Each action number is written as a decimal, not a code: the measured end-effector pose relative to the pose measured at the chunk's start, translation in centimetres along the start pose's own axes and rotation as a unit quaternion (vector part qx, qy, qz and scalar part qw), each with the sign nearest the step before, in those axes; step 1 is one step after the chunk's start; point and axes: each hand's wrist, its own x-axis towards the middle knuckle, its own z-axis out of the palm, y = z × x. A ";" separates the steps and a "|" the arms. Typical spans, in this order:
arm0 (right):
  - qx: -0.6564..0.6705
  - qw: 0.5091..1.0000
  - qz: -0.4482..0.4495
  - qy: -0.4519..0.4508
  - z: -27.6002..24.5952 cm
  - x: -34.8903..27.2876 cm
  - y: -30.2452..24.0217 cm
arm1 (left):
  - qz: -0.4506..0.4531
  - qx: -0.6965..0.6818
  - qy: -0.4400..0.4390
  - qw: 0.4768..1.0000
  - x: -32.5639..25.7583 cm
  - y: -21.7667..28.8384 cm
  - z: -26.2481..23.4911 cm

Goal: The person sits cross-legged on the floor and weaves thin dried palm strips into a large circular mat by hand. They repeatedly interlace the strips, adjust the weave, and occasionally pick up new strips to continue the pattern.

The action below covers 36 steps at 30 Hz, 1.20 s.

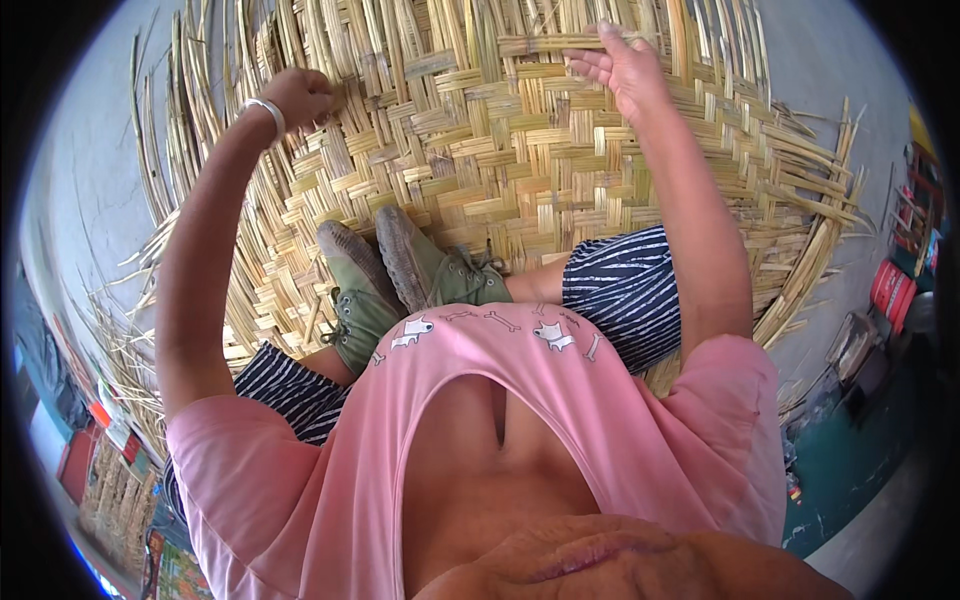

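I sit on the woven bamboo mat (pixel 520 150), my left hand (pixel 300 98) curled and pressing strips near its left edge, my right hand (pixel 625 68) pinching a loose horizontal strip (pixel 545 43) near the far edge.

- A pale grey concrete floor (pixel 90 190) carries everything and shows bare at the upper left and upper right.
- A large woven mat of flat bamboo strips (pixel 480 150) lies directly on the floor, covering most of the middle.
- Loose unwoven strip ends (pixel 160 130) fan out from the mat's edges onto the floor.
- Two green canvas shoes (pixel 400 280), worn by the person sitting there, rest on the mat.
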 end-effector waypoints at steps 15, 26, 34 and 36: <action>-0.525 0.759 -0.271 0.272 -3.8 -2.8 -1.6 | 0.079 0.040 0.090 0.992 1.2 -2.5 2.1; -0.739 0.607 -0.262 -0.131 7.9 -3.0 -5.1 | 0.089 0.062 0.118 0.987 2.0 -3.0 2.9; -0.755 0.605 -0.153 -0.204 8.7 -0.9 -5.8 | 0.071 0.026 0.127 0.989 1.8 -3.3 3.5; -0.727 0.641 -0.126 -0.213 8.7 -1.3 -6.3 | 0.091 0.034 0.140 0.985 1.7 -3.2 3.5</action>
